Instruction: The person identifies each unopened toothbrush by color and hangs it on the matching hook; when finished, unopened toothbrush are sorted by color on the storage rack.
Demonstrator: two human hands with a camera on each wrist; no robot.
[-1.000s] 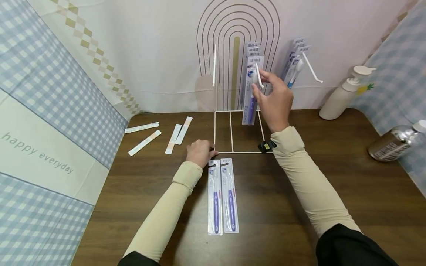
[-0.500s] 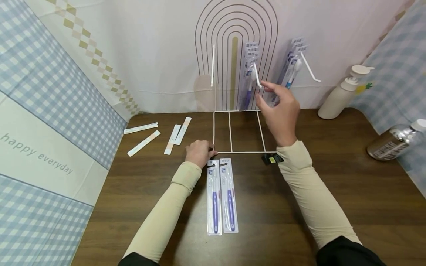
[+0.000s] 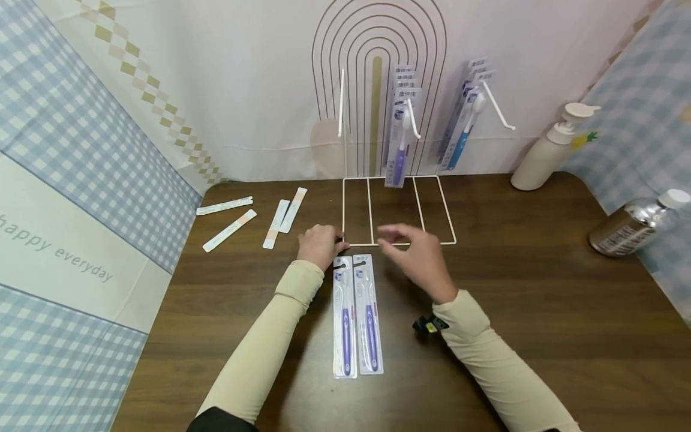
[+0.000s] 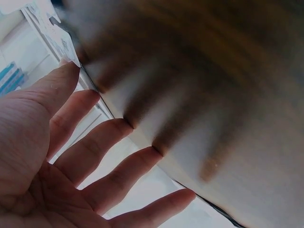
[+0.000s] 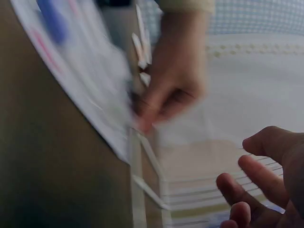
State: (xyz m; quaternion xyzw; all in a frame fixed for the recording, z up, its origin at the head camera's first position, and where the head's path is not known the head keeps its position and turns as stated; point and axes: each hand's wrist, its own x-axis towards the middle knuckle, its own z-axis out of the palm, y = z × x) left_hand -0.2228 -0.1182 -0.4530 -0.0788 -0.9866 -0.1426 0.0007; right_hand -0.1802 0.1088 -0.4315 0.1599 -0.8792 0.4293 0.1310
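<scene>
Dropped from rack peg: right hand [image 3: 418, 259], empty, fingers loose, just right of packaged toothbrushes [image 3: 357, 315] lying lengthwise; left hand [image 3: 320, 245] curled at rack base [image 3: 399, 243].

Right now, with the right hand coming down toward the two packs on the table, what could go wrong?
The two toothbrush packs lie side by side touching, so the right hand might lift both or skew one. The left hand only rests at the rack base; a knock could still shift the rack and swing the hung packs.
</scene>
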